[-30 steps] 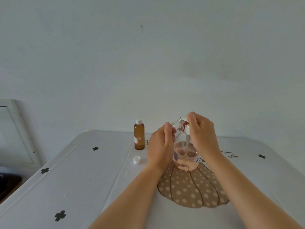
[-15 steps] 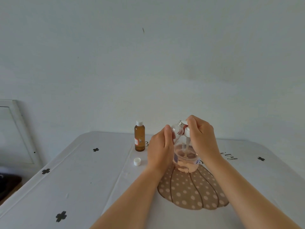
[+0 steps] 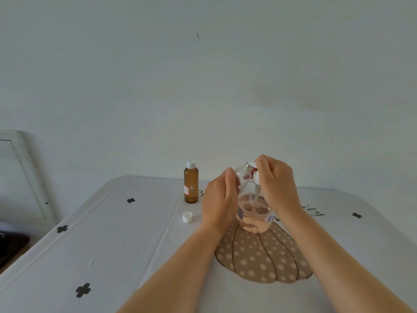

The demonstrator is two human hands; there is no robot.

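Note:
A clear bottle (image 3: 253, 220) with pinkish liquid in its lower part stands on the table, its neck leaning up and to the right. My left hand (image 3: 217, 199) grips its left side. My right hand (image 3: 277, 184) pinches a white pump piece (image 3: 256, 177) beside the bottle's neck. A pale tube (image 3: 256, 196) runs down from it to the liquid. Whether the tube is inside the bottle I cannot tell.
An amber bottle (image 3: 191, 184) with a white cap stands behind and to the left. A loose white cap (image 3: 187, 217) lies in front of it. The white table cover (image 3: 112, 233) has black crosses and a brown dotted pumpkin print (image 3: 259, 260). A white frame (image 3: 24, 168) leans at the left wall.
Both hands stay on the bottle and the white piece, with only a slight shift of the right fingers at the neck. Nothing was let go.

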